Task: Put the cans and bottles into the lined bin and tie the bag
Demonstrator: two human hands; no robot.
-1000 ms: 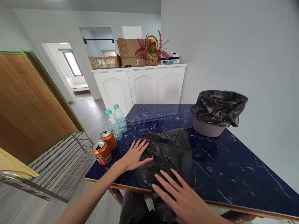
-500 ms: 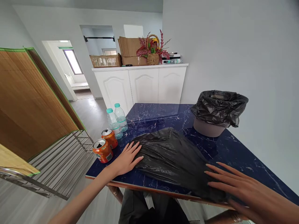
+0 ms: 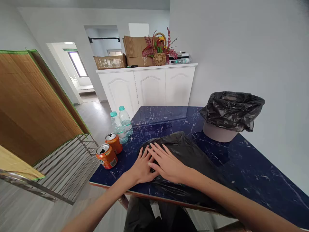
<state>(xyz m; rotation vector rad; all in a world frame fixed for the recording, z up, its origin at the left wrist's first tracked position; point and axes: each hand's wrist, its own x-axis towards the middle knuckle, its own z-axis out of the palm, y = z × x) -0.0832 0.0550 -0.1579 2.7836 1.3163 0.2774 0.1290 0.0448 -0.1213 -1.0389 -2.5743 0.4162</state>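
Observation:
A black plastic bag (image 3: 193, 154) lies spread flat on the dark blue marbled table (image 3: 256, 170), reaching its front edge. My left hand (image 3: 143, 167) rests palm down on the bag's left part, fingers apart. Close against it, my right hand (image 3: 169, 164) lies flat on the same bag, fingers stretched, its fingertips and thumb by my left hand's fingers. Neither hand grips anything. Part of the bag is hidden under my hands and right forearm.
Two orange cans (image 3: 106, 156) and two clear bottles (image 3: 125, 121) stand at the table's left edge. A bin (image 3: 218, 132) lined with a black bag stands at the back right. Beyond are a white cabinet (image 3: 152, 85) and, left, a metal rack (image 3: 70, 170).
My right hand has moved left from the bag's right end to beside my left hand. My left hand has shifted slightly right onto the bag.

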